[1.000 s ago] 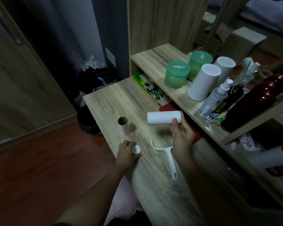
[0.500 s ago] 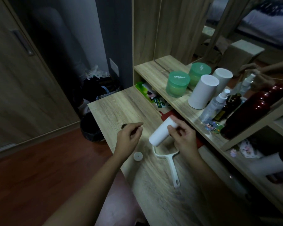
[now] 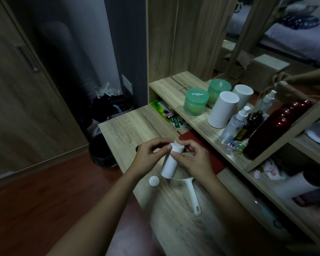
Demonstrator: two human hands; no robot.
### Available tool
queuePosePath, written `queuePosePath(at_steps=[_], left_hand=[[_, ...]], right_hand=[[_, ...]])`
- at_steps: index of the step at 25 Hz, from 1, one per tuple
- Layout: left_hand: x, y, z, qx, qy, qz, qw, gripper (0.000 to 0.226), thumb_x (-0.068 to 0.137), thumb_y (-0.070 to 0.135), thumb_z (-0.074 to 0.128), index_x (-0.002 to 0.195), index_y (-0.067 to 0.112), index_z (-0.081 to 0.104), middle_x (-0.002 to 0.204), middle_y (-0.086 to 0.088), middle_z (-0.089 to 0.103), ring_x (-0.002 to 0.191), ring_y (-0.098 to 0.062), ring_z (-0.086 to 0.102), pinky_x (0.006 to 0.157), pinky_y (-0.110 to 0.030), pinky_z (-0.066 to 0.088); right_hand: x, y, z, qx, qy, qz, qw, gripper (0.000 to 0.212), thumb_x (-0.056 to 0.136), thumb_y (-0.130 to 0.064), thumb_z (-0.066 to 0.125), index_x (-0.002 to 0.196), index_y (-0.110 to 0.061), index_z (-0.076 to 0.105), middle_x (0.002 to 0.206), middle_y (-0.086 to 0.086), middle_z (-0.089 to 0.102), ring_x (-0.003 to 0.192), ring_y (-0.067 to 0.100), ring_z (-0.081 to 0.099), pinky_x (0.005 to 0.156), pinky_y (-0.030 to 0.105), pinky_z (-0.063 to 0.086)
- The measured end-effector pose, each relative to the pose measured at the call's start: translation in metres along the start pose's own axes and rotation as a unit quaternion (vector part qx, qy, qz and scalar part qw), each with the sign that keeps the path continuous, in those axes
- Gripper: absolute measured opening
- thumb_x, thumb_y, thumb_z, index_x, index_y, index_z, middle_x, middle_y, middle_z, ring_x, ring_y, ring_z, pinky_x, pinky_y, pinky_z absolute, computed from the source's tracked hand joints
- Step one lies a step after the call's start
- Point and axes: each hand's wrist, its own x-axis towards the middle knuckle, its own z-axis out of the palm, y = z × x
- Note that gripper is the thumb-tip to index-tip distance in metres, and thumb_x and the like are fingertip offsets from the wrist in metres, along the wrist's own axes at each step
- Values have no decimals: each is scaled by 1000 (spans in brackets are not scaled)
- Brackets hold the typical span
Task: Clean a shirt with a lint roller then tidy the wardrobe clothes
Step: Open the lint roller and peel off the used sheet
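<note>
A white lint roll (image 3: pixel 170 164) is held upright and a little tilted above the wooden desk (image 3: pixel 124 126). My right hand (image 3: pixel 193 159) grips its upper part from the right. From the left, my left hand (image 3: pixel 149 157) pinches at its top end with thumb and fingertips. The white lint roller handle (image 3: pixel 192 195) lies flat on the desk below the roll. Beside it on the left lies a small round white cap (image 3: pixel 154 181). The empty cardboard core is almost fully hidden behind my left hand.
On the shelf to the right stand a green jar (image 3: pixel 195 104), a white cylinder (image 3: pixel 223 109), a spray bottle (image 3: pixel 235 124), a dark bottle (image 3: pixel 250 125) and a dark red bottle (image 3: pixel 273 130). A red notebook (image 3: pixel 209 154) lies under the shelf. A black bin (image 3: pixel 102 152) stands left of the desk.
My left hand let go of the small cap, rose past the cardboard core and came to the roll's top end. My right hand turned the roll from lying sideways to upright.
</note>
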Motion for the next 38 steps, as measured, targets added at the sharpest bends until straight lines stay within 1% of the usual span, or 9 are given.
queuePosePath(at_steps=[6, 11, 15, 18, 21, 24, 28, 32, 38], left_hand=[[1, 0, -1, -47, 8, -22, 999, 28, 75, 33, 74, 88, 10, 65, 99, -7, 71, 99, -22, 67, 88, -43, 53], [4, 7, 1, -144, 40, -55, 987, 17, 87, 12, 63, 77, 3, 53, 100, -15, 69, 96, -24, 67, 77, -29, 55], [6, 7, 5, -140, 43, -68, 987, 19, 90, 10, 60, 75, 2, 50, 102, -26, 66, 101, -26, 66, 82, -29, 54], [6, 6, 7, -146, 28, -66, 987, 18, 91, 8, 58, 74, 2, 51, 95, -17, 68, 98, -19, 67, 81, -27, 54], [6, 2, 6, -148, 13, -61, 987, 18, 90, 8, 59, 73, 4, 53, 92, -9, 69, 95, -17, 67, 83, -29, 54], [5, 1, 6, -143, 0, -62, 988, 3, 88, 9, 62, 86, 6, 61, 92, -9, 68, 94, -20, 66, 85, -34, 55], [6, -1, 3, -137, -38, -89, 986, 38, 86, 16, 66, 123, 22, 60, 105, -9, 64, 104, -23, 64, 89, -34, 54], [7, -1, -2, -124, -78, -95, 985, 34, 79, 23, 71, 113, 19, 68, 105, -6, 65, 99, -23, 65, 85, -33, 53], [5, 2, 0, -147, -57, -97, 983, 36, 78, 21, 70, 112, 15, 67, 98, -1, 66, 92, -21, 67, 82, -31, 54]], right_hand=[[3, 5, 4, 28, 4, 22, 999, 44, 67, -8, 81, 94, -26, 51, 105, 3, 66, 99, 15, 67, 83, 29, 55], [-5, 3, 0, -51, -50, -18, 997, 57, 69, -18, 82, 118, -26, 55, 116, -15, 61, 106, -1, 59, 83, 14, 48], [-7, 1, -2, -88, -36, -28, 995, 58, 73, -19, 79, 124, -32, 55, 118, -24, 59, 108, -10, 55, 83, 7, 44], [-9, -2, -8, -90, -36, -22, 995, 57, 74, -13, 78, 116, -42, 53, 110, -30, 57, 102, -16, 55, 80, 4, 43], [-9, -2, -14, -82, -52, -14, 995, 57, 74, -10, 77, 117, -38, 53, 113, -30, 56, 104, -18, 54, 82, 3, 41], [-7, -2, -23, -87, -86, -6, 992, 57, 74, -11, 78, 123, -30, 54, 119, -27, 55, 109, -16, 52, 85, 3, 40], [-4, -5, -31, -125, -120, 2, 985, 60, 72, -19, 79, 124, -35, 54, 119, -25, 56, 110, -12, 54, 84, 4, 42], [-3, -7, -36, -142, -140, 7, 980, 60, 71, -20, 80, 120, -44, 53, 119, -26, 57, 111, -8, 55, 87, 7, 43], [-4, -4, -38, -137, -127, -3, 983, 61, 71, -19, 81, 120, -40, 53, 117, -27, 57, 110, -10, 55, 86, 6, 42]])
